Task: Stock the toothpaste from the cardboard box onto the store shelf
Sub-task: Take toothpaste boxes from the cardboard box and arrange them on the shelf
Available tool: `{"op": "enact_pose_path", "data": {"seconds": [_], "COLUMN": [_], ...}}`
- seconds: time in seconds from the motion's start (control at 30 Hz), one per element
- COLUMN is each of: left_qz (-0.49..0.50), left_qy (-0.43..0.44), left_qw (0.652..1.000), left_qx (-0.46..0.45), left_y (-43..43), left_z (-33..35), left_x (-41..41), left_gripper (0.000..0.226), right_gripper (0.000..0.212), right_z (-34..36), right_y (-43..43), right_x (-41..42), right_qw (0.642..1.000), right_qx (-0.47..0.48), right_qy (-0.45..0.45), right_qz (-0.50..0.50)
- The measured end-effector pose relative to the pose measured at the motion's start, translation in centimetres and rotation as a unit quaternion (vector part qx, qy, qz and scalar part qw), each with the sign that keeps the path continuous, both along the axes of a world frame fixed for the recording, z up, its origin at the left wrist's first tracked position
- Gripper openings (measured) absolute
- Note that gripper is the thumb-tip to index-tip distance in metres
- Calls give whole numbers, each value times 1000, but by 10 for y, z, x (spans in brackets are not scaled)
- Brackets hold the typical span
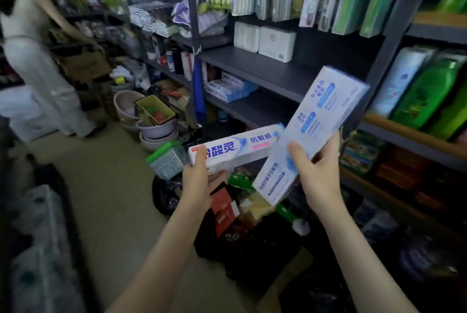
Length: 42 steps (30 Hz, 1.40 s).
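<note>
the left box shows its front: big blue characters "酸灵", with the character before them hidden under the thumb, then smaller blue "抗敏感" over a pink bar, and a red strip at the box's 9 o'clock end. the right box shows a pale face with blue panels and small print too blurred to read. the left hand grips the left box at its 9 o'clock end, thumb across the front and fingers curled beneath, and the box lies nearly level. the right hand grips the right box low on its 3 o'clock edge, thumb on the face, and the box tilts up toward 1 o'clock, its lower part crossing over the 3 o'clock end of the left box. both forearms reach in from 6 o'clock. both boxes are held in the air in front of the dark shelf, touching none of its boards. on a lower board, at 11 o'clock of the left box, lies a stack of similar white and blue boxes. on the board above stand two white packs. at 6 o'clock of the hands lies a heap of red, green and yellow packs; what holds it cannot be told. at 9 o'clock a yellow basket with red and green things in it sits in nested basins.
</note>
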<state>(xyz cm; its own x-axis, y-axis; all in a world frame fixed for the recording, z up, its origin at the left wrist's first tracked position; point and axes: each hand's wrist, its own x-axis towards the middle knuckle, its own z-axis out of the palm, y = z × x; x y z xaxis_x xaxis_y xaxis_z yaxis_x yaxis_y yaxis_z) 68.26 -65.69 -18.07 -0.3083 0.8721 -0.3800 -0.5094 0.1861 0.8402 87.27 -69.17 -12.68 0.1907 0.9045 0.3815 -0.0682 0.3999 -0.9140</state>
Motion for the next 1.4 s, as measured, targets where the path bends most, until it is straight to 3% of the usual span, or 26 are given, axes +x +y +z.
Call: {"op": "enact_pose_path", "data": {"seconds": [0.07, 0.13, 0.23, 0.27, 0.33, 0.43, 0.6, 0.67, 0.77, 0.83, 1.07, 1.17, 1.3, 1.4], "left_qz": [-12, -20, -43, -49, -50, -52, -52, -64, -67, -80, -176, -224, -296, -310], "left_qy": [20, 31, 45, 48, 64, 82, 63, 59, 50, 41, 71, 74, 72, 44], "left_qw": [1000, 999, 998, 997, 997, 995, 996, 996, 996, 996, 982, 971, 952, 949], "left_qx": [-8, -19, -23, -20, -14, -1, -22, -29, -28, -27, -12, -32, -21, -26], "left_y": [12, 26, 52, 63, 89, 135, 228, 265, 314, 344, 470, 528, 592, 629], "left_z": [-3, -6, -10, -11, -16, -25, -30, -26, -23, -22, -33, -42, -49, -57], "left_x": [-20, -35, -57, -65, -85, -117, -164, -184, -215, -235, -289, -309, -332, -341], "left_gripper": [41, 41, 33, 30, 26, 27, 24, 25, 20, 20, 22, 25, 37, 41], "right_gripper": [53, 68, 92, 94, 92, 78, 61, 59, 78, 79, 61, 51, 42, 37], "right_z": [14, 18, 4, -3, -18, -37, -51, -45, -24, -12, -24, -48, -64, -76], "right_y": [19, 49, 102, 119, 154, 205, 290, 332, 389, 417, 489, 519, 542, 555], "right_x": [-13, -33, -70, -81, -102, -126, -170, -184, -198, -204, -246, -272, -298, -316], "right_qw": [988, 934, 752, 706, 652, 628, 657, 704, 795, 829, 803, 822, 863, 894], "right_qx": [64, 114, 153, 156, 161, 157, 134, 120, -10, -63, -103, -157, -297, -399], "right_qy": [-140, -337, -637, -686, -738, -762, -741, -697, -579, -517, -574, -544, -401, -122], "right_qz": [8, -11, -67, -77, -69, -17, 38, 67, 178, 203, 127, 60, -75, -161]}}
